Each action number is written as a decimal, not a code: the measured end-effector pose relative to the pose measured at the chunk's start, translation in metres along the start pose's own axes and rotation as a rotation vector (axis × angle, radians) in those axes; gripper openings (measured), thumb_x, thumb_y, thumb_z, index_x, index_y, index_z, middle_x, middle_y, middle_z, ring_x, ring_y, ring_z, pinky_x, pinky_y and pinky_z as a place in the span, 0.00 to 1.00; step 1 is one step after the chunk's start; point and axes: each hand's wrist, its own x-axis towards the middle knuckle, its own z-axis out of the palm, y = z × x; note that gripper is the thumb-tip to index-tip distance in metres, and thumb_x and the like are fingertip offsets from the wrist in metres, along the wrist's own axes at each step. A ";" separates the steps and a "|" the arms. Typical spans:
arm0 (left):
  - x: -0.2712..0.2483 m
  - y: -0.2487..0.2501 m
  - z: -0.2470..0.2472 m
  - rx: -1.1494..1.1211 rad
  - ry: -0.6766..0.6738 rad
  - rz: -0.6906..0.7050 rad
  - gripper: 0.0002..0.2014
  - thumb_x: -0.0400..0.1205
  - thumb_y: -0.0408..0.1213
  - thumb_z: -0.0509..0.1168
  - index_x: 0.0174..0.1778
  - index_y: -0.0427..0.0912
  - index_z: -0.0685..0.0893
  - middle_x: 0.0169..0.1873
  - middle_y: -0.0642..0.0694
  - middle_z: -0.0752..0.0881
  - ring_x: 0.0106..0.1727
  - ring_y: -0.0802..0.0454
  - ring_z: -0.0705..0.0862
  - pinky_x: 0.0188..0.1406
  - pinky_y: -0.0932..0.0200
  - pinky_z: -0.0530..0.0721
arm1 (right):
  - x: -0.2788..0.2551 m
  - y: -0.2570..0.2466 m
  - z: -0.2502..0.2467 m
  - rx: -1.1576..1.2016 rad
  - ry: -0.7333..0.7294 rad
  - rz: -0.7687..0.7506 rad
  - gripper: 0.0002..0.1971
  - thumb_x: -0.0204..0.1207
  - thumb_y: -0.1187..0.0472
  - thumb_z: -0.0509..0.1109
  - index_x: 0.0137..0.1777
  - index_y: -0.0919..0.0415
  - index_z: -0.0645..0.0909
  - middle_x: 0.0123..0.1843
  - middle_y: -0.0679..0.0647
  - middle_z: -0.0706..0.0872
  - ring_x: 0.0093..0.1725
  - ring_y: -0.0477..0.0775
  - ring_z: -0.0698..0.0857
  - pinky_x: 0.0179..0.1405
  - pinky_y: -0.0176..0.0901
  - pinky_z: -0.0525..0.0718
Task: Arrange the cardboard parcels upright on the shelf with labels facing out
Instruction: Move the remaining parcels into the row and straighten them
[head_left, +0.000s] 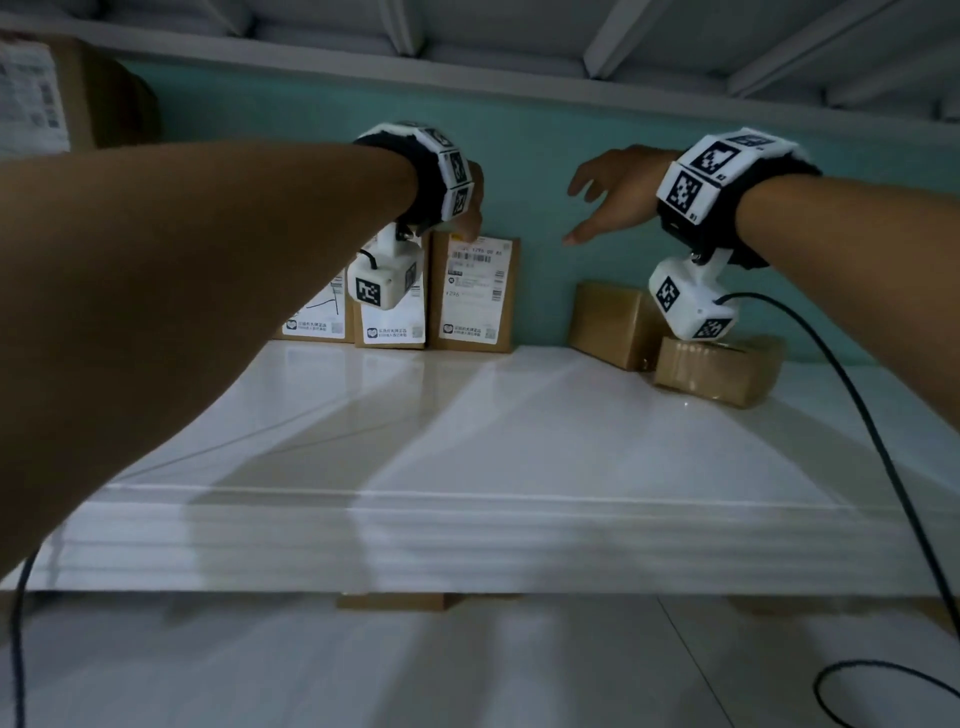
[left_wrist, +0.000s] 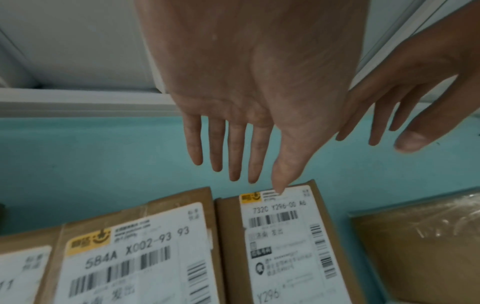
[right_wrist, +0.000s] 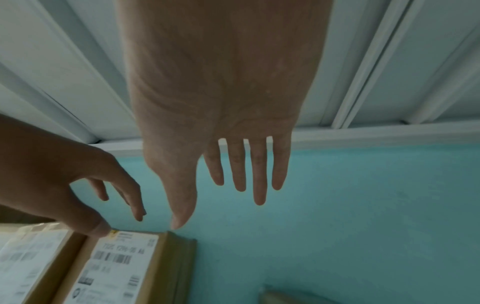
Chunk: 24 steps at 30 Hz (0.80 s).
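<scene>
Well, three labelled parcels (head_left: 475, 293) stand upright against the wall; two plain ones (head_left: 613, 322) lie right of them. Both hands hang empty, fingers spread: left (left_wrist: 249, 86) above the row, right (head_left: 615, 195) nearer. Best take the plain parcel squarely, stand it, label outward.

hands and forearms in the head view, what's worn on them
Both forearms are bare, no sleeves. The left hand and right hand wear no gloves. Each wrist carries a black band of white blocks printed with black square markers, a white camera box hanging beneath, and a black cable.
</scene>
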 end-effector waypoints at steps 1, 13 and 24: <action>-0.005 0.007 -0.005 0.004 0.014 -0.003 0.22 0.85 0.44 0.61 0.73 0.37 0.76 0.70 0.39 0.79 0.70 0.39 0.77 0.66 0.50 0.76 | -0.005 0.008 -0.002 -0.016 -0.009 0.014 0.38 0.70 0.36 0.74 0.78 0.51 0.69 0.75 0.51 0.76 0.73 0.58 0.75 0.73 0.51 0.73; -0.021 0.101 -0.045 -0.169 0.014 0.126 0.24 0.87 0.45 0.59 0.77 0.39 0.72 0.77 0.42 0.72 0.77 0.44 0.70 0.72 0.55 0.68 | -0.048 0.075 0.008 -0.149 -0.147 0.076 0.36 0.72 0.34 0.69 0.76 0.51 0.71 0.75 0.53 0.75 0.73 0.59 0.75 0.74 0.55 0.73; -0.039 0.162 -0.051 -0.125 -0.028 0.147 0.24 0.83 0.45 0.65 0.75 0.41 0.76 0.73 0.42 0.77 0.73 0.45 0.76 0.71 0.54 0.73 | -0.070 0.095 0.018 -0.036 -0.174 0.054 0.32 0.74 0.38 0.71 0.72 0.56 0.76 0.54 0.51 0.86 0.49 0.54 0.85 0.48 0.42 0.79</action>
